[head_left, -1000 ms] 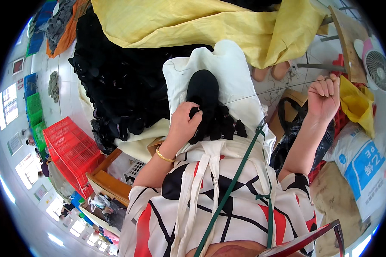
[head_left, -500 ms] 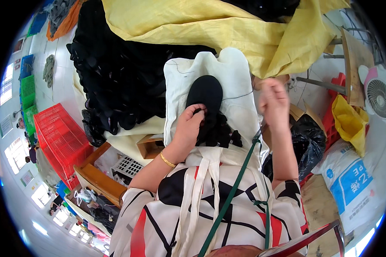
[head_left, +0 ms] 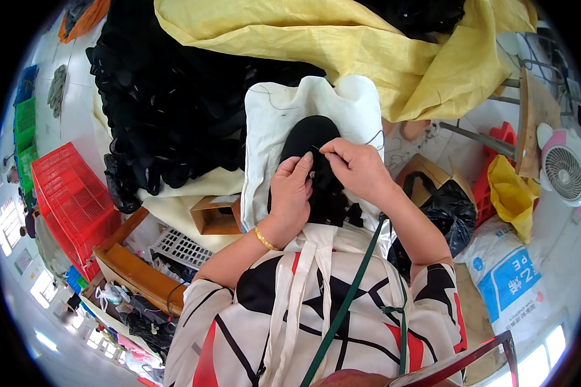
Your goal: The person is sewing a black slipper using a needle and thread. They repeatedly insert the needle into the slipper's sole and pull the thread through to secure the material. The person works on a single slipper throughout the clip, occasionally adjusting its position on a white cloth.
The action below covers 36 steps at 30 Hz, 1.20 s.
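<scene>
A black, rounded, shoe-shaped cloth piece [head_left: 311, 132] lies on a white padded cloth [head_left: 261, 122] over my lap. My left hand [head_left: 292, 190] is closed on the near part of this piece, its thumb pointing up toward the middle. Just right of it, my right hand [head_left: 355, 169] pinches a thin needle [head_left: 315, 149], whose light shaft shows against the black. The fingertips of both hands almost meet. Loose black fabric [head_left: 332, 206] bunches under the hands and hides the piece's near end.
A big heap of black pieces [head_left: 168, 97] lies at the far left, beside yellow sheeting [head_left: 368, 51]. Red crates [head_left: 74, 200] stand at the left. A small open box [head_left: 216, 216] sits near my left forearm. To the right are a black bag [head_left: 448, 209] and a fan [head_left: 563, 166].
My right hand has come in from the right, where it was raised with a thread stretched toward it, down to the black piece. My left hand has shifted slightly, its thumb now upright.
</scene>
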Available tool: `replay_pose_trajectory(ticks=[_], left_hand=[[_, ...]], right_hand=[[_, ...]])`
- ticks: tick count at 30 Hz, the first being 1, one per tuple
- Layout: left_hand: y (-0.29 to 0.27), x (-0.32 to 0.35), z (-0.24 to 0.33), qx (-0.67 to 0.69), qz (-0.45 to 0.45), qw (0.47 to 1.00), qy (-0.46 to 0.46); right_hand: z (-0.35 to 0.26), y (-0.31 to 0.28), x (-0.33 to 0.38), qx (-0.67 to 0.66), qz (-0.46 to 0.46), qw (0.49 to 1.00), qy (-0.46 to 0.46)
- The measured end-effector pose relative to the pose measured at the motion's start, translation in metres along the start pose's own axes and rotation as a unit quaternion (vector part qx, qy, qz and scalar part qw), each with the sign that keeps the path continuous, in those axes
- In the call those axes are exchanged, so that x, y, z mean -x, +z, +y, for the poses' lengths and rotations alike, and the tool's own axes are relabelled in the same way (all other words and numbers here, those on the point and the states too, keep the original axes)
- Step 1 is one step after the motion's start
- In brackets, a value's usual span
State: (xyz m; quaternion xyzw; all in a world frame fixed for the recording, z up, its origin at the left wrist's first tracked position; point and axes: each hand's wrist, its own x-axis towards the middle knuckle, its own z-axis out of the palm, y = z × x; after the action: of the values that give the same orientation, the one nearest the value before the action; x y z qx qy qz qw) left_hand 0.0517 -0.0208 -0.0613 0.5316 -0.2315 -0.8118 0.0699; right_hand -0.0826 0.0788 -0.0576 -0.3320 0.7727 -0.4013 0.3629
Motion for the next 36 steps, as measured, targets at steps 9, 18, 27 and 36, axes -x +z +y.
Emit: replay_pose_trajectory(ticks=[9,18,27,36], left_hand=[[-0.004,-0.001,0.001,0.008,-0.012,1.000,0.003],[-0.005,0.001,0.001,0.001,-0.017,1.000,0.006],[-0.002,0.002,0.003,0.002,0.011,1.000,-0.005],[-0.006,0.001,0.002,0.001,-0.002,1.000,-0.004]], right_hand=[[-0.003,-0.002,-0.002,0.036,-0.022,0.999,-0.008],[-0.006,-0.003,-0.010,0.045,-0.043,0.998,-0.012],[0.005,0.004,-0.004,-0.003,-0.033,0.999,-0.021],[0.004,0.003,0.002,0.033,-0.029,0.999,-0.029]])
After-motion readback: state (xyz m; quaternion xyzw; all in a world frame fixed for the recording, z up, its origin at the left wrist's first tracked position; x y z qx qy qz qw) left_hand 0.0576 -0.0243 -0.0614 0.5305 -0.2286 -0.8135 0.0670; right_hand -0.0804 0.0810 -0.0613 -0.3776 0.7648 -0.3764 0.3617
